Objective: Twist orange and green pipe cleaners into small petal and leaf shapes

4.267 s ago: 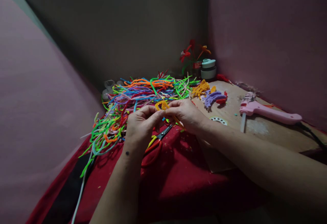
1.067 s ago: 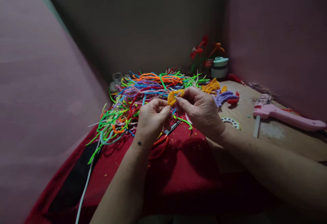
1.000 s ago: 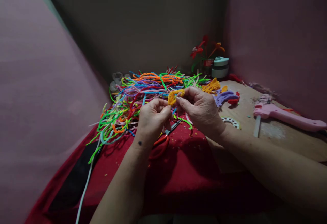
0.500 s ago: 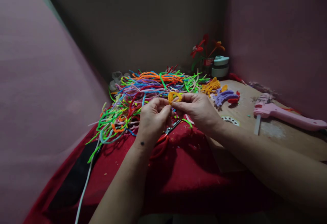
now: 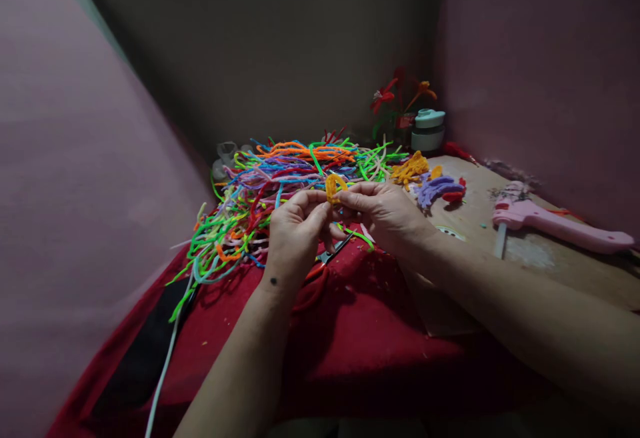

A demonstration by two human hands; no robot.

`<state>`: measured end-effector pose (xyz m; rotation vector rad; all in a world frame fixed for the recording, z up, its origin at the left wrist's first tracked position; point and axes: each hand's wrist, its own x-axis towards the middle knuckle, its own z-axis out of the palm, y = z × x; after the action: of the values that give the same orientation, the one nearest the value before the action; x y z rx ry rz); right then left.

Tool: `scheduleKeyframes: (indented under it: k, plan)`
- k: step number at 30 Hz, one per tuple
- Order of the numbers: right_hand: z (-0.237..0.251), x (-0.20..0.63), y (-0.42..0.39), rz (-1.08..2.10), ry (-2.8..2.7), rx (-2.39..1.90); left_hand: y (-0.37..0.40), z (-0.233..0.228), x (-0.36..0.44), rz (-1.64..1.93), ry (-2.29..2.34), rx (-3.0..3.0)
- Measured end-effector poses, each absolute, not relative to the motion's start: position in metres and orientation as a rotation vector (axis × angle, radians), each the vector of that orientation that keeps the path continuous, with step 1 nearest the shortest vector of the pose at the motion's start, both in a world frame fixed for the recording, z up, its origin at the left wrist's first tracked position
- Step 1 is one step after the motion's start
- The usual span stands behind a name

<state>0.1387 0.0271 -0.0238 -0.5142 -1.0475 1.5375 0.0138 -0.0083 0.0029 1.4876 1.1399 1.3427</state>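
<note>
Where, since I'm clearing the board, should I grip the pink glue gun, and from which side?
Probably the middle of the handle, coming from the near right: the pink glue gun lies with that long, slim handle stretching right, while a pale stick juts nearward from its left end.

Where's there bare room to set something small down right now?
Largely bare: the red cloth nearer the camera than the scissors, and the brown board between the purple pieces and the pink glue gun. Crowded: back left, under the fuzzy-stem pile; the board's far left, with orange pieces; and the middle, where left hand and right hand meet.
</note>
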Motion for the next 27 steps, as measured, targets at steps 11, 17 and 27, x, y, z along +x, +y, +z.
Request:
scheduleKeyframes:
  k: [11, 17, 27]
  plan:
    - [-0.017, 0.143, 0.027, 1.767, -1.004, -0.350, -0.008, 0.003, 0.013, 1.272, 1.106, 1.498]
    - [-0.017, 0.144, 0.028, 1.715, -0.997, -0.495, -0.005, 0.003, 0.012, 1.222, 1.236, 1.607]
    - [-0.023, 0.143, 0.029, 1.721, -1.078, -0.555, -0.003, 0.009, -0.005, 0.972, 1.356, 1.895]
